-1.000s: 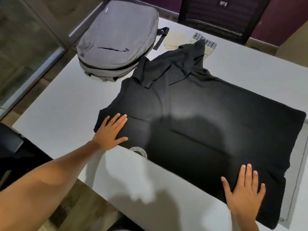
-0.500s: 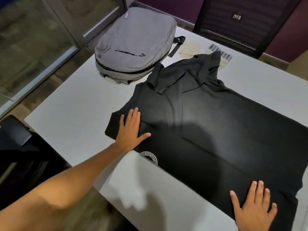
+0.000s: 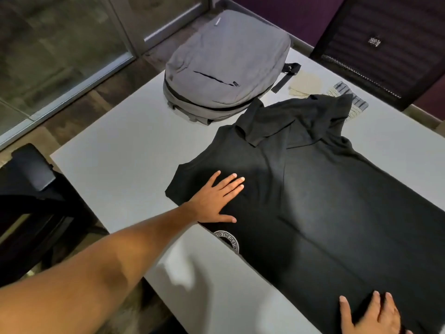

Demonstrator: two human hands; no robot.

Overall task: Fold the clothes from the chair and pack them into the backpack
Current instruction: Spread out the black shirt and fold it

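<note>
A black T-shirt [image 3: 325,201] lies spread on the white table [image 3: 120,169], folded lengthwise, with a sleeve turned over near its far end and part of a round white print showing at its near edge. My left hand [image 3: 216,200] presses flat on the shirt's left end, fingers straight. At the bottom right, my right hand [image 3: 370,317] rests flat on the shirt's near edge, partly cut off by the frame. A grey backpack [image 3: 224,66] lies zipped at the table's far left corner.
A beige cloth [image 3: 305,84] and a striped grey cloth [image 3: 346,92] lie behind the shirt near the backpack strap. A dark mesh chair [image 3: 385,44] stands beyond the table. Another dark chair [image 3: 31,189] is at my left. Glass panels line the left wall.
My left hand has slid further onto the shirt, to the right. The view has shifted left, so my right hand sits lower in the frame.
</note>
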